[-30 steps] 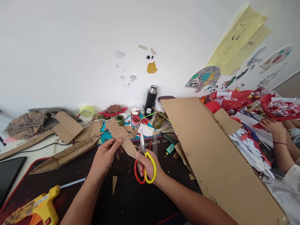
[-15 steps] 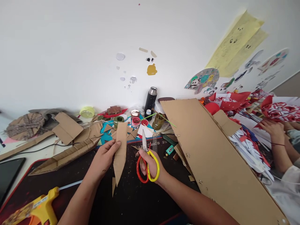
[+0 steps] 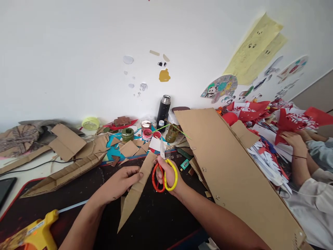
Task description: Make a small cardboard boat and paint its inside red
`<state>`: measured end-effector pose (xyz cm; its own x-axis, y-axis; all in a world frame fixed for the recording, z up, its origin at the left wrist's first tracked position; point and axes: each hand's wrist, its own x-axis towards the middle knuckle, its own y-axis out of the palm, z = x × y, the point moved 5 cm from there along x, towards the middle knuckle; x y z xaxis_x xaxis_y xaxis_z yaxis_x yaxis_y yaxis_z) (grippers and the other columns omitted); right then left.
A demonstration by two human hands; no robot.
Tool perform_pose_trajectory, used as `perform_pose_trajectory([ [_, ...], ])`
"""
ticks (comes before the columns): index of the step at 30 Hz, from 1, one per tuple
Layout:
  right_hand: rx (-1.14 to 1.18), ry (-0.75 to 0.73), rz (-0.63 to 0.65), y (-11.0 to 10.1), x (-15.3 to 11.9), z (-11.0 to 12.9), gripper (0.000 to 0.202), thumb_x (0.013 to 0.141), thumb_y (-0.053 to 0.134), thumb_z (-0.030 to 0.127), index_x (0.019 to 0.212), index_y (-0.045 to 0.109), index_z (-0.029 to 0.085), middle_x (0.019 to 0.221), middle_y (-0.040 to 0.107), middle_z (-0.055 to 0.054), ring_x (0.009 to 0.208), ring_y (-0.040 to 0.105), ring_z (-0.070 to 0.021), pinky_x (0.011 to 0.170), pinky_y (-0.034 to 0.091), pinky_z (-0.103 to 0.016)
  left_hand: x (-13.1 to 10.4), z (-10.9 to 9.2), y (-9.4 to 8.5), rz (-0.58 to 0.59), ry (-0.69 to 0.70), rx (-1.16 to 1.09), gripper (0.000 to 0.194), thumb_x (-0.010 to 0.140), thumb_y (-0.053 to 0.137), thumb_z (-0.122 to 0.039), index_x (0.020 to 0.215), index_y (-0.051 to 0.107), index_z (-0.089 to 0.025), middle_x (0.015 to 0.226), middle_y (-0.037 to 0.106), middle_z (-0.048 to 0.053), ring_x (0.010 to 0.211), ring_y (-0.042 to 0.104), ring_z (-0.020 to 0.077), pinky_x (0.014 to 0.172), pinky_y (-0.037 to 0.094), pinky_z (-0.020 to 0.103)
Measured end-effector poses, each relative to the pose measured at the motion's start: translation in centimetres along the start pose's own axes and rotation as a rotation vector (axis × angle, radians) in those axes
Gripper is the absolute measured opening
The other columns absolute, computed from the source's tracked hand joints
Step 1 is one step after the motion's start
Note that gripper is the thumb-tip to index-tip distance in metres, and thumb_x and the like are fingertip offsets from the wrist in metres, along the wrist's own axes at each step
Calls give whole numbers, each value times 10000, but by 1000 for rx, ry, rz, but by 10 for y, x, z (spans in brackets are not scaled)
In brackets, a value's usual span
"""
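Observation:
My left hand [image 3: 127, 178] pinches a long cardboard strip [image 3: 137, 189] between thumb and fingers. The strip's lower end is cut to a point, and it leans with its top toward the right. A small cardboard scrap [image 3: 122, 202] shows behind its lower left edge. In my right hand [image 3: 168, 175] is a pair of scissors [image 3: 173, 177] with one red and one yellow handle loop. Their blades point up and away, just right of the strip's top end; they look closed or nearly so. Both hands are over the dark mat [image 3: 156, 222].
A yellow glue gun [image 3: 43, 231] lies front left. Paint jars [image 3: 127, 134], cardboard scraps and a black flask [image 3: 163, 109] stand along the wall. A large cardboard sheet [image 3: 221, 156] slants across the right side. Beyond it, another person's hand [image 3: 293, 140] is among red paper.
The strip has tilted, its top swinging right toward the scissors and its point moving down left. My left hand has turned flatter over it. The view has shifted slightly right.

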<state>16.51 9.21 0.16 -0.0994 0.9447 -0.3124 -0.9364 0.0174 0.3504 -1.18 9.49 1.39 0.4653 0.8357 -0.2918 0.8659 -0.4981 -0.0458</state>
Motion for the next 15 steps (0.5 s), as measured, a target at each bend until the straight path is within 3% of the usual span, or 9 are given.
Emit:
perform_pose_trajectory([
  [2,-20,6,-26,-3,-1,-1,664,724,847,808,843,636,189,425,474,97,325,396,-86,377,270,-221,-2,0,3,58,-34,-5,481,759,818,-687,785,755,-211,727,680,29,614,571,178,594,500,281],
  [5,-30,10,-68,-7,0,-5,651,715,863,789,821,624,193,422,469,97,327,388,-82,375,258,-219,-3,-2,0,47,-34,40,486,766,798,-686,730,710,-210,692,632,11,602,522,165,569,448,261],
  [9,-19,4,-156,-17,3,-8,657,698,870,795,785,580,212,429,449,102,337,367,-77,370,240,-219,-5,-3,-3,58,-46,28,456,805,752,-659,818,743,-204,786,686,35,682,583,201,641,485,292],
  [12,-3,35,-145,-20,3,-9,654,697,874,795,807,586,219,439,442,105,348,363,-82,369,238,-218,-6,-6,-3,65,-28,13,434,827,738,-636,799,718,-203,743,639,12,651,535,180,621,449,280],
  [15,-37,6,-86,-18,0,-6,646,750,860,771,710,503,233,445,443,87,351,372,-80,367,246,-221,-5,-7,0,107,8,40,438,840,738,-606,691,638,-206,658,520,-21,603,417,144,561,363,256],
])
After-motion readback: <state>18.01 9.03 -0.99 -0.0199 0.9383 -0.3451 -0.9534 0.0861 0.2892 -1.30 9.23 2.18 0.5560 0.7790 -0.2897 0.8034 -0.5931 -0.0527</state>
